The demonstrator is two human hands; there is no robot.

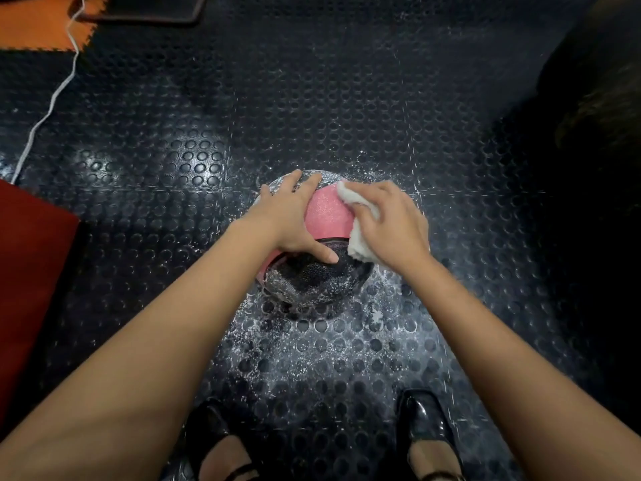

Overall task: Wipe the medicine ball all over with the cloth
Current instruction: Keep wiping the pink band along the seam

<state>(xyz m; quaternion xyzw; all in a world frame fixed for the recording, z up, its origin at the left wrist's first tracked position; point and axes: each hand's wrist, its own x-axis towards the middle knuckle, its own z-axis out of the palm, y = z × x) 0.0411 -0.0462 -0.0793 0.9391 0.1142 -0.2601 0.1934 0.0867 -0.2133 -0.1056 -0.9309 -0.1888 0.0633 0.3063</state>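
On the studded floor (347,98), mid-mat, the medicine ball (324,216) sits under both hands. Left hand (295,216) lies spread, steadying it; right hand (392,227) grips the cloth (357,243) against its right side. White dust on the black panels suggests much wiping remains.

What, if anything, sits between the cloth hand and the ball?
Only the white cloth, held by the right hand against the medicine ball. The left hand rests directly on the ball.
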